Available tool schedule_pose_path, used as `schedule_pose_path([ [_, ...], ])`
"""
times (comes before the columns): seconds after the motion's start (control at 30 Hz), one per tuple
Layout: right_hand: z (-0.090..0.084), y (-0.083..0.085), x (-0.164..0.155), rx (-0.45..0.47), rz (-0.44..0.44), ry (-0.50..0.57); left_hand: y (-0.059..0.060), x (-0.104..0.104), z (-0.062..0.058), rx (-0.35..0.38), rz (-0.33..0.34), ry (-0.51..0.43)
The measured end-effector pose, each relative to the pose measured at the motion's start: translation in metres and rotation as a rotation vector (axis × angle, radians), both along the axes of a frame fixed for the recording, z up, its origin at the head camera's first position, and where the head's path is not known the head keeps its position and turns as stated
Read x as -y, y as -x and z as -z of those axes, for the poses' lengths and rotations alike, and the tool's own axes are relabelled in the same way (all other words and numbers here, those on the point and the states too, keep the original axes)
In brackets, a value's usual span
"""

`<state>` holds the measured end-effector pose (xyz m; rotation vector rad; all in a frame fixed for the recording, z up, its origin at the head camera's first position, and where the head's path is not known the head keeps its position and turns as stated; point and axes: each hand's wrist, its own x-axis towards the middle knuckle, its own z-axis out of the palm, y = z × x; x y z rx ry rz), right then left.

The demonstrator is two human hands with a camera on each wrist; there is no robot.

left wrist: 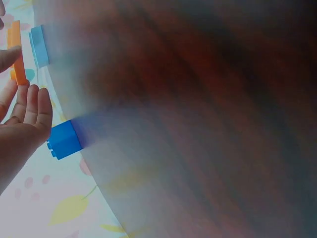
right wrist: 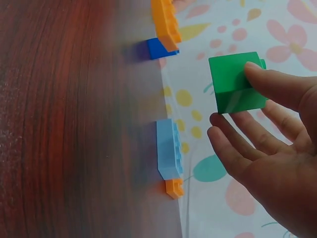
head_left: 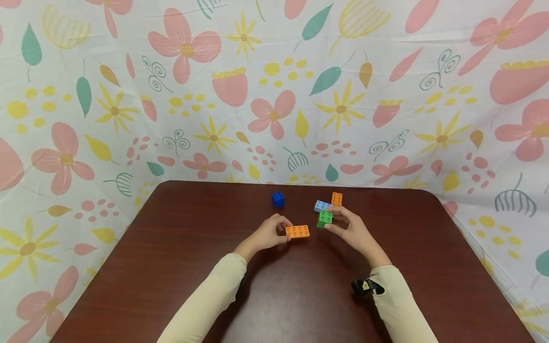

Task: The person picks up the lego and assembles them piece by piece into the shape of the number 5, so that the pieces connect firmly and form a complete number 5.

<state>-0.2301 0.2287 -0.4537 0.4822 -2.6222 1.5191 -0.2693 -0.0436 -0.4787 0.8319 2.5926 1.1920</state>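
The green block [head_left: 324, 218], a square moulded-plastic brick with round studs on top and smooth glossy sides, is lifted just off the counter [head_left: 171, 267] in the right hand [head_left: 349, 229]. The thumb and fingertips pinch it by its sides while the other fingers stay loosely spread, as the right wrist view shows plainly. Just left of it, the long orange block [head_left: 298, 231], a flat rectangular plate with two rows of studs, is held at its left end by the left hand [head_left: 269, 233], whose fingers curl round that end. The two held blocks sit near each other but apart.

Just beyond the green block lie a light blue block [head_left: 321, 206] and a small orange block [head_left: 336, 198], touching or nearly so. A dark blue block [head_left: 278, 198], cube-like, stands alone farther left, well apart from the rest.

The counter is dark reddish wood with a fine grain and a slight sheen; its far corners are rounded. Wide bare wood lies to the left, right and near side of the hands, while the far edge is close behind the blocks. A thin floral cloth [head_left: 274, 95], creased in places, hangs behind and round the sides.

Cream sleeves cover both forearms. The left wrist view is blurred, and shows only the fingertips and the edge of the orange plate, cut off by the frame. A small black thing at the right cuff is too small to make out.
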Motion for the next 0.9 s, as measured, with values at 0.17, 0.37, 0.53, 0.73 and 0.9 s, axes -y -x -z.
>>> schedule_pose_path([
  [0.17,-0.016,-0.012,0.007,0.022,-0.014,0.0,-0.01,0.009,0.0,0.011,0.042,0.028],
  [0.37,-0.006,-0.012,0.007,0.029,-0.032,0.014,-0.017,0.014,0.001,0.015,0.091,0.06],
  [0.53,0.002,-0.011,0.003,0.029,-0.031,-0.006,-0.022,0.014,0.003,0.029,0.14,0.057],
  [0.73,0.001,-0.016,0.004,0.035,-0.037,-0.008,-0.027,0.015,0.006,0.026,0.167,0.056],
  [0.9,0.003,-0.019,0.003,0.029,-0.037,-0.014,-0.029,0.015,0.009,0.015,0.18,0.064],
])
